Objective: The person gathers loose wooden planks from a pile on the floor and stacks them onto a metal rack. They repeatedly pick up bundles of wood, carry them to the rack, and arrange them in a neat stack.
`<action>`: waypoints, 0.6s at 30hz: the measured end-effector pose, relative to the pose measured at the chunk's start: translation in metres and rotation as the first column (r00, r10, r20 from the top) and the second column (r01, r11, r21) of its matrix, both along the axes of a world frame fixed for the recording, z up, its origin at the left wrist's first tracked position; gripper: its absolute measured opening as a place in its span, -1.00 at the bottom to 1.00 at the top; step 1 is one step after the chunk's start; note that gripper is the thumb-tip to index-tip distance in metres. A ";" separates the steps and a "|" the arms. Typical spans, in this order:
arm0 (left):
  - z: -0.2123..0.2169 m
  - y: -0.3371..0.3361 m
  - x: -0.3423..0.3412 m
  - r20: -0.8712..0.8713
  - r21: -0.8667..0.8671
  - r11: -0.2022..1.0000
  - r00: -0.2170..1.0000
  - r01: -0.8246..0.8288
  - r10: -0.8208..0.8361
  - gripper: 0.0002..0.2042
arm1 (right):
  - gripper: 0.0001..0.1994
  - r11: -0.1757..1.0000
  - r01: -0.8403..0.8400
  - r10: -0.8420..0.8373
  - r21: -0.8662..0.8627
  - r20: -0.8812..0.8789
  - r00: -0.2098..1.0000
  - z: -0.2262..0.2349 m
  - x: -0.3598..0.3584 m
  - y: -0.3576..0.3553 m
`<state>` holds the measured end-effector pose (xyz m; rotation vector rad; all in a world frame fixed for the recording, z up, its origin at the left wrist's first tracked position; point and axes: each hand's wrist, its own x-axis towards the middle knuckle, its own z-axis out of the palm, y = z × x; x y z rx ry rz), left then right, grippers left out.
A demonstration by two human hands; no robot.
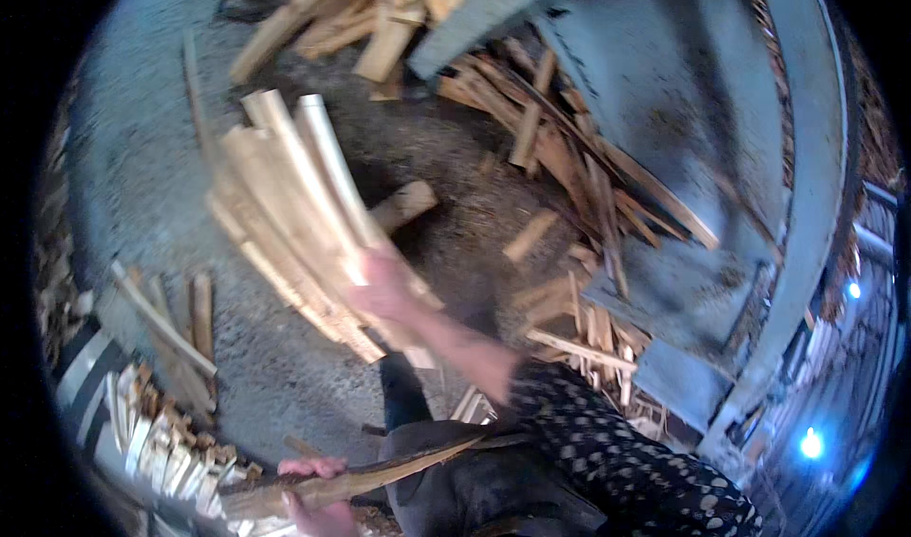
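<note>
My left hand [318,490], at the lower left, is closed around a long strip of split wood [380,477] with a dark, bark-like edge. The strip tapers to the right across my dark-clad lap. Ahead, a stack of long pale wooden slats [275,205] fans out away from me. My right hand [387,286] reaches across from the right and grips a light slat [327,148] on the stack's right side; motion blurs its fingers. Behind that hand lies a short log [403,205], partly hidden by the slats.
Split firewood [389,39] lies heaped at the far side, and more split pieces [560,148] lean by a blue-grey metal frame [797,281] on the right. Small sticks [603,347] lie near its base. Stacked pieces [171,452] and loose strips [202,324] are at left.
</note>
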<state>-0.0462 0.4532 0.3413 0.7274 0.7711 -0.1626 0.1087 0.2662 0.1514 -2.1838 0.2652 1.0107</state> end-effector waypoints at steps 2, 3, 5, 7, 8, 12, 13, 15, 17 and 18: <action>-0.015 0.006 -0.014 -0.034 -0.089 0.994 0.997 -0.065 0.062 -0.56 | -0.47 0.997 -0.067 0.069 -0.042 0.060 0.996 -0.014 0.002 0.022; -0.020 0.008 -0.016 -0.043 -0.059 0.997 0.998 -0.043 0.040 -0.56 | -0.44 0.995 -0.083 0.089 -0.054 0.136 0.987 -0.024 -0.001 0.036; -0.030 0.013 -0.017 -0.058 0.020 1.000 0.998 -0.003 0.004 -0.56 | -0.36 0.998 -0.056 0.049 0.020 0.246 0.968 -0.033 -0.015 0.051; -0.038 0.001 -0.006 -0.095 -0.021 0.998 0.994 -0.053 0.051 -0.65 | -0.33 0.992 -0.122 0.122 -0.025 0.395 0.911 -0.031 -0.032 0.033; -0.039 -0.007 0.008 -0.126 0.011 0.998 0.990 -0.059 0.060 -0.66 | -0.32 0.986 -0.160 0.159 -0.038 0.469 0.869 -0.020 -0.033 0.030; -0.055 -0.021 0.041 -0.081 -0.103 0.993 0.995 -0.066 0.058 -0.63 | -0.31 0.654 -0.105 0.131 0.750 0.024 0.991 0.068 -0.063 -0.028; -0.060 -0.032 0.054 -0.068 -0.160 0.985 0.996 -0.062 0.052 -0.61 | -0.28 0.644 -0.093 0.208 0.759 -0.056 0.977 0.090 -0.072 -0.043; -0.069 -0.054 0.073 -0.095 -0.221 0.968 0.991 -0.116 0.097 -0.61 | -0.35 0.724 -0.180 0.286 0.666 -0.053 0.957 0.123 -0.082 -0.072; -0.079 -0.088 0.078 -0.147 -0.118 0.991 0.986 0.064 -0.081 -0.47 | -0.45 0.861 -0.041 0.153 0.507 -0.182 0.971 0.133 -0.102 -0.104; -0.095 -0.112 0.071 -0.103 -0.104 0.972 0.970 0.212 -0.222 -0.43 | -0.48 0.934 -0.032 0.094 0.355 -0.160 0.983 0.131 -0.136 -0.131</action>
